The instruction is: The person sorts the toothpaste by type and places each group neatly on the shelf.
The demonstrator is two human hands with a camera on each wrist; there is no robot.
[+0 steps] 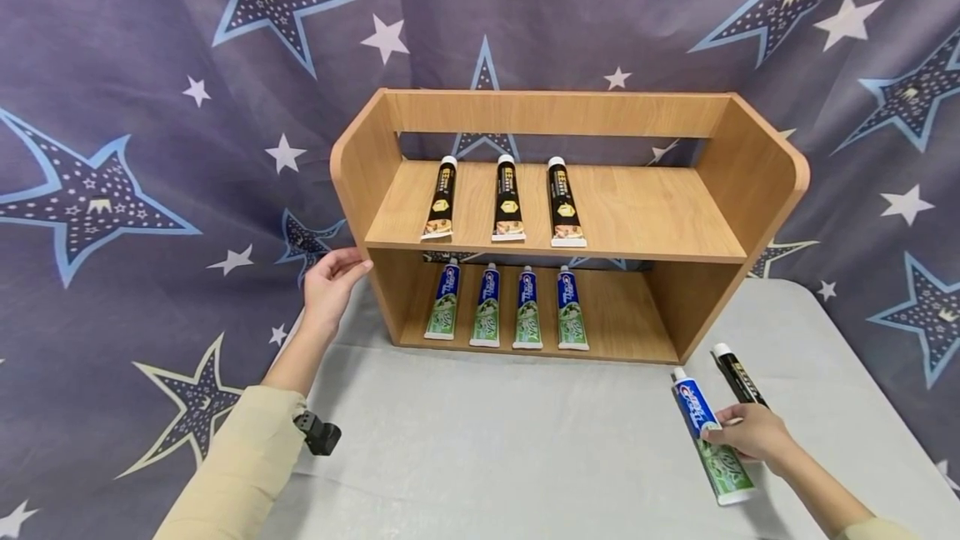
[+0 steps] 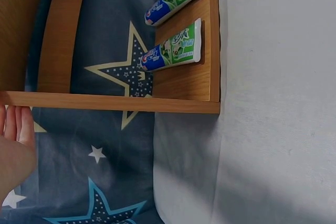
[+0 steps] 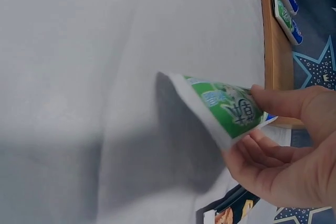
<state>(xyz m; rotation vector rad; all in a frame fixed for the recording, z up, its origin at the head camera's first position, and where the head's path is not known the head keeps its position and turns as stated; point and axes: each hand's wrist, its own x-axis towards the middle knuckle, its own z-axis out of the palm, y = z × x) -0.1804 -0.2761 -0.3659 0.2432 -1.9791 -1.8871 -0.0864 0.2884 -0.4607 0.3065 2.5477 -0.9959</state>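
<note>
My right hand (image 1: 756,433) pinches a blue and green toothpaste tube (image 1: 708,432) between thumb and fingers, over the table to the right of the shelf. In the right wrist view the tube's flat end (image 3: 202,111) tilts up and casts a shadow on the cloth. Beside it lies a black toothpaste tube (image 1: 738,373) with a white cap, partly behind the hand. My left hand (image 1: 330,286) touches the outer left side of the wooden shelf (image 1: 555,252); in the left wrist view its fingers (image 2: 18,124) lie straight against the panel.
Three black tubes (image 1: 508,198) lie on the upper board, toward its left and middle. Below, several blue and green tubes (image 1: 527,307) lie in a row. A pale cloth (image 1: 487,432) covers the table, and a star-patterned curtain (image 1: 187,90) hangs behind.
</note>
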